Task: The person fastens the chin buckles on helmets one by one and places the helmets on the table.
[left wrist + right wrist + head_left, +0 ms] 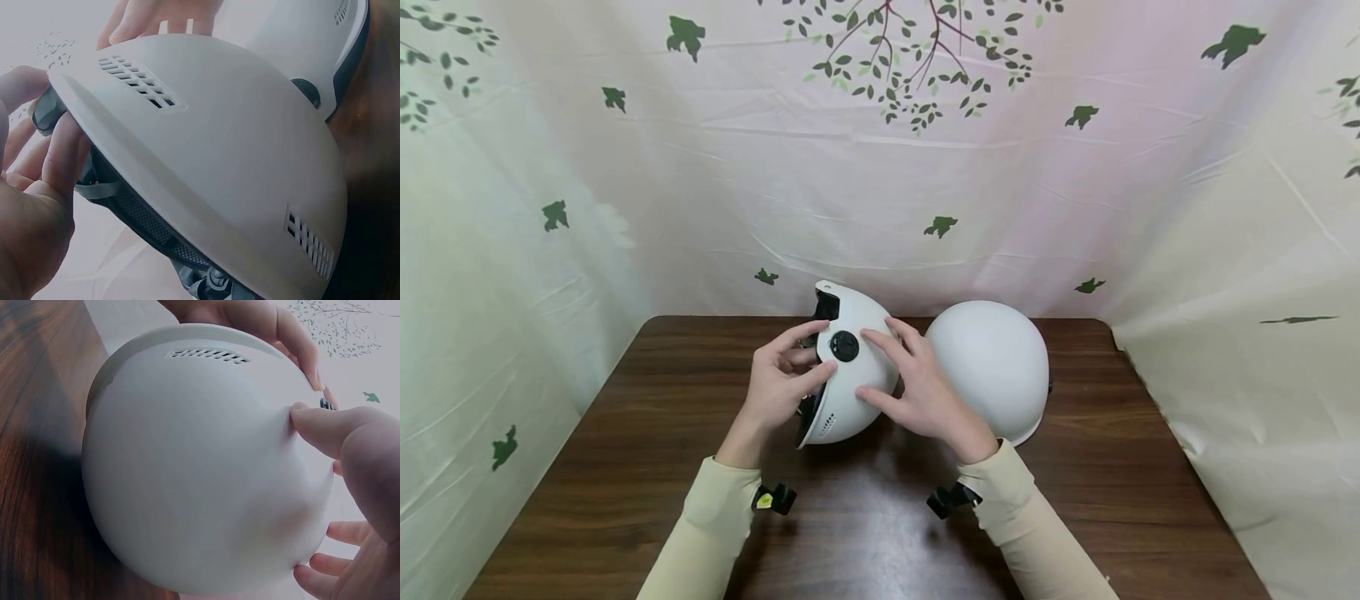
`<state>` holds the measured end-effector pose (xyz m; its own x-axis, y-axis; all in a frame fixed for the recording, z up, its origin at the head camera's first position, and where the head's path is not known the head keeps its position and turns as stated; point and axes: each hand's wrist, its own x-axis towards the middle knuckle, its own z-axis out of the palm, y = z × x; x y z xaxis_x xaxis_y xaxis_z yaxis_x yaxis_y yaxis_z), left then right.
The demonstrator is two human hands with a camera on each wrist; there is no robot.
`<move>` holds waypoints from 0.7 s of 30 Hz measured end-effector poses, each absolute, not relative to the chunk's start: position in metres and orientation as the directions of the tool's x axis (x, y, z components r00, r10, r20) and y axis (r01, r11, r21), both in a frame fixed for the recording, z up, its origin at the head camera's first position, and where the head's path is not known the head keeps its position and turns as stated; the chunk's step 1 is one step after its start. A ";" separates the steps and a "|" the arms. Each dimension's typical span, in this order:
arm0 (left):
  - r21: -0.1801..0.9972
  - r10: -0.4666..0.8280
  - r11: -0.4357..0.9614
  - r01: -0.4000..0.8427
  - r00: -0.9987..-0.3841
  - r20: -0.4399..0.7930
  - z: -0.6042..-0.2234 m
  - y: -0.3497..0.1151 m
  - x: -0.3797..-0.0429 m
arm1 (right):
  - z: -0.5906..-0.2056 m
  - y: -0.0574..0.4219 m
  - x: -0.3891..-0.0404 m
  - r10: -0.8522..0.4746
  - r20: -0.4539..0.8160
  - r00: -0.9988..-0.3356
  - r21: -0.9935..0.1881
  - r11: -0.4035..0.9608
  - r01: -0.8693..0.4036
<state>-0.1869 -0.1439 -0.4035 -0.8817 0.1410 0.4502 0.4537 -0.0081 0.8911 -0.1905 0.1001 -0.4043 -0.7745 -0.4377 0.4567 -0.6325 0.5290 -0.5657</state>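
A white hard-shell helmet (857,408) lies tipped on its side on the table, its dark-lined opening facing left. On its upturned side is a round black disc (844,346). My left hand (775,387) grips the rim beside that disc, thumb on the shell and some fingers tucked behind the edge. My right hand (921,387) rests on the shell's crown side with fingers spread, thumb lower down. In the left wrist view, vent slots (140,81) and dark straps (212,281) show. The right wrist view shows mostly smooth shell (200,462).
A second white helmet (988,367) sits dome up just right of the first, behind my right wrist. Both stand near the back edge of the brown wooden table (700,358). A pale curtain (850,200) with leaf prints hangs behind and at both sides.
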 end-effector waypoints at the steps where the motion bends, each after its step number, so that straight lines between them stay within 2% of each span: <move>1: 0.891 0.136 -0.016 0.453 -0.882 0.451 -0.403 -0.144 -0.187 | -0.404 0.100 -0.191 -0.437 0.455 -0.776 -0.571 0.526 -0.631; 21: 0.888 0.024 -0.222 0.403 -0.908 0.419 -0.408 -0.154 -0.184 | -0.402 0.101 -0.192 -0.413 0.467 -0.782 -0.595 0.508 -0.623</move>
